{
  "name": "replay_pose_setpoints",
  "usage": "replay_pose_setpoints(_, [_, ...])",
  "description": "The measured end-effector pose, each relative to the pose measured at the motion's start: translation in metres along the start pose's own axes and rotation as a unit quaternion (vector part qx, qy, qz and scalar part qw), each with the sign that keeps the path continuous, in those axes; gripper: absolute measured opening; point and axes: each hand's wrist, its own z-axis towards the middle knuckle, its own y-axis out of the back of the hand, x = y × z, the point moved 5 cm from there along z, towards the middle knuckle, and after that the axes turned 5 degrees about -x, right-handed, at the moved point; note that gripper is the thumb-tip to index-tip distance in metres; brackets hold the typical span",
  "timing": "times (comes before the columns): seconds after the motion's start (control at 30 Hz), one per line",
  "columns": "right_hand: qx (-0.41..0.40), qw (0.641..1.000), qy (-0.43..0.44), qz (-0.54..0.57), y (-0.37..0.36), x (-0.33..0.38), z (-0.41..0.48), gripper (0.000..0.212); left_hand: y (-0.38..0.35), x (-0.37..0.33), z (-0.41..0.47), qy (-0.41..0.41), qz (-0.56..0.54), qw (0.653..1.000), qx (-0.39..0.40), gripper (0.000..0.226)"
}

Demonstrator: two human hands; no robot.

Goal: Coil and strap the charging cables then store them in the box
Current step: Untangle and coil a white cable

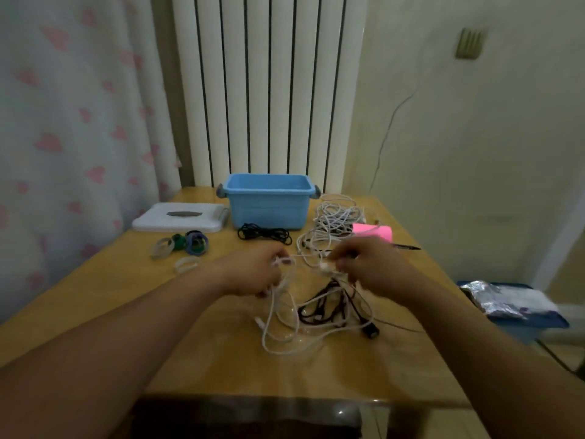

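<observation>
The worktop [196,343] is pale wood with a glossy, reflective finish. The blue box [268,210] and white lid [177,218] look like smooth plastic with a dull sheen. The white cable [278,315] has a slick plastic jacket. A crinkled foil bag [487,296] glints.
</observation>
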Motion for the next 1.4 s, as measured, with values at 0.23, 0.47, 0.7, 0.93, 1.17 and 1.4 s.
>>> replay_pose_setpoints(0.23, [-0.15, 0.972, -0.012, 0.178, 0.083, 0.009, 0.022, 0.014, 0.065, -0.011, 0.008, 0.006, -0.413, 0.883, -0.22, 0.025])
replay_pose_setpoints(0.47, [-0.042, 0.996, -0.049, 0.068, 0.035, -0.028, -0.001, 0.019, 0.064, -0.03, 0.028, -0.009, -0.414, 0.88, -0.232, 0.025])
replay_pose_setpoints(0.7, [-0.202, 0.967, 0.001, 0.157, 0.084, -0.004, -0.003, 0.028, 0.046, -0.008, 0.041, 0.022, -0.148, 0.967, -0.207, 0.025])
replay_pose_setpoints(0.93, [-0.262, 0.941, 0.039, 0.211, 0.128, 0.028, 0.003, 0.029, 0.024, 0.01, 0.042, 0.031, -0.223, 0.956, -0.189, 0.025])
replay_pose_setpoints(1.17, [0.05, 0.997, -0.056, -0.004, 0.059, -0.003, -0.006, 0.019, 0.092, 0.003, 0.043, -0.017, -0.319, 0.887, -0.333, 0.025])
replay_pose_setpoints(1.4, [-0.092, 0.981, 0.029, -0.167, 0.041, 0.019, 0.028, 0.034, 0.122, -0.029, 0.048, -0.097, -0.415, 0.863, -0.271, 0.021])
